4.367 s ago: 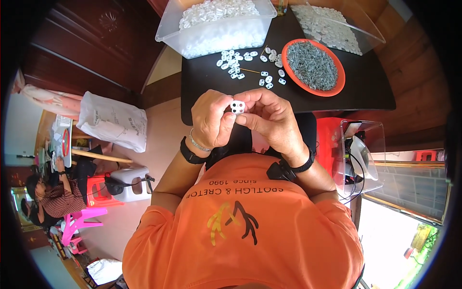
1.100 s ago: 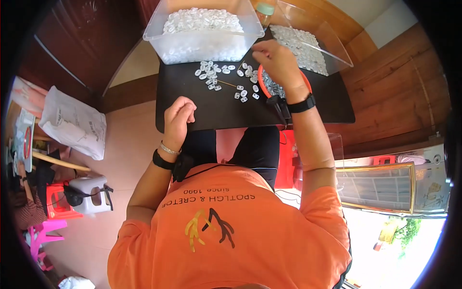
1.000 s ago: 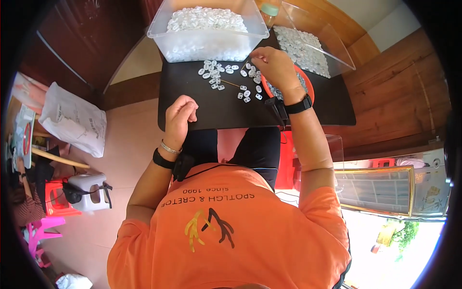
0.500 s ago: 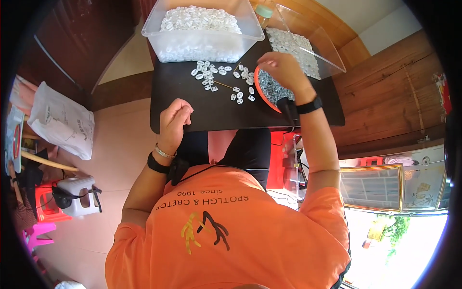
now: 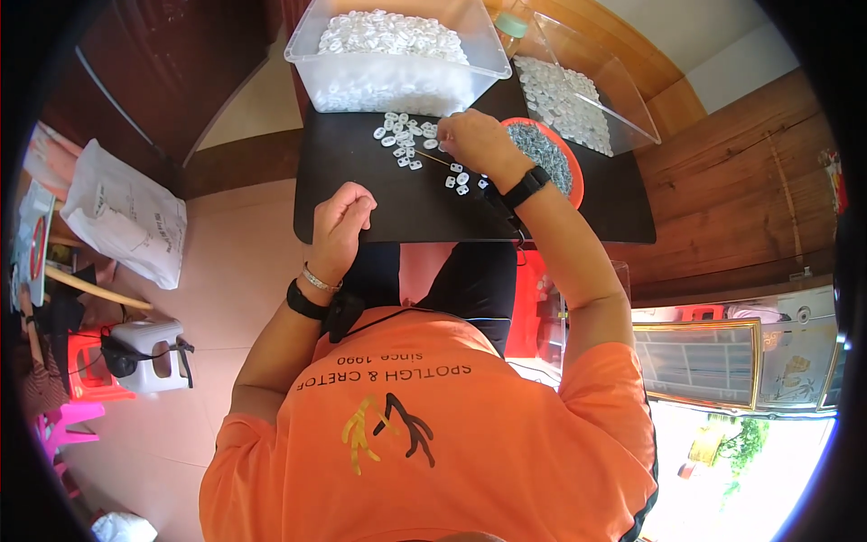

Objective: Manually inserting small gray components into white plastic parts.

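Observation:
My left hand (image 5: 342,222) is closed above the near left part of the dark table (image 5: 578,226), thumb against curled fingers; whatever it may hold is too small to make out. My right hand (image 5: 479,143) reaches down with bent, closed fingers at the right side of a loose group of small white oval pieces with holes (image 5: 404,140). Its fingertips are partly hidden, and I cannot see what is in them. A few more white pieces (image 5: 462,179) lie just below that hand, near a thin brass-coloured rod (image 5: 433,157). To its right stands an orange-red bowl (image 5: 579,181) of small grey metallic bits (image 5: 542,152).
A translucent plastic tub (image 5: 397,86) heaped with white pieces stands at the table's far side. Right of it are a jar with a green lid (image 5: 512,25) and a clear box (image 5: 646,117) with flat whitish pieces. A wooden panel (image 5: 722,163) borders the right.
My right hand has moved left, from over the bowl of grey bits to the loose white pieces. The left hand stays closed in about the same place. The view has shifted slightly.

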The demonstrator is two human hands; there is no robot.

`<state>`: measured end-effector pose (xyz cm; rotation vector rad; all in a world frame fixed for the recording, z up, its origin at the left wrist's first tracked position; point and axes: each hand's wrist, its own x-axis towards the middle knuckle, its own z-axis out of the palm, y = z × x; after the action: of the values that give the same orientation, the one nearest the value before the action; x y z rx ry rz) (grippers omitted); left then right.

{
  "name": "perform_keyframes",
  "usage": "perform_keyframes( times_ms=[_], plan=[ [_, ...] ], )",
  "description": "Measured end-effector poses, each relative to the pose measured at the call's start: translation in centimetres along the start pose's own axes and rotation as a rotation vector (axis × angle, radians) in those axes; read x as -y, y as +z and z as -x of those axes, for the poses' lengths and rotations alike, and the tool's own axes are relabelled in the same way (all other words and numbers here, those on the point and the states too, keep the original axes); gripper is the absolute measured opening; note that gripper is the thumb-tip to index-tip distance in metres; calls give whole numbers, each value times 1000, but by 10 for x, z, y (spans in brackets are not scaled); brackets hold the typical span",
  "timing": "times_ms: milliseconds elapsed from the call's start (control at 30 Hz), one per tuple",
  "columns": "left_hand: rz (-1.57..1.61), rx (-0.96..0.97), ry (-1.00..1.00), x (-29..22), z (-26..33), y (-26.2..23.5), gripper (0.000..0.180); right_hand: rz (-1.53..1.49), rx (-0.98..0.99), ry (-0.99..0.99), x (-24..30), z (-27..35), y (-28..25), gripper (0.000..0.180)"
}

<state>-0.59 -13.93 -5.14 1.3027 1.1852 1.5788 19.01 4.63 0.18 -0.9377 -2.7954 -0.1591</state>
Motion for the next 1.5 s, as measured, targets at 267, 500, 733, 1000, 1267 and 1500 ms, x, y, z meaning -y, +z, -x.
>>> perform_keyframes(
  times_ms=[267,500,733,1000,1267,1500],
  plan=[
    [-10,4,34,1,0,0,16,-100,20,169,-12,1,-13,12],
    [-30,3,55,-1,-2,1,16,-143,136,132,1,-5,-10,16],
    [-62,41,12,0,0,-2,19,-57,143,99,2,-10,2,13],
    [-46,0,58,-1,-2,3,16,-279,-9,156,5,1,-10,14],
    [-96,167,-20,-24,0,14,14,-1081,-98,155,87,58,-53,11],
    [-96,419,-11,-24,6,33,19,-1266,-23,355,104,96,-38,6]
  ],
)
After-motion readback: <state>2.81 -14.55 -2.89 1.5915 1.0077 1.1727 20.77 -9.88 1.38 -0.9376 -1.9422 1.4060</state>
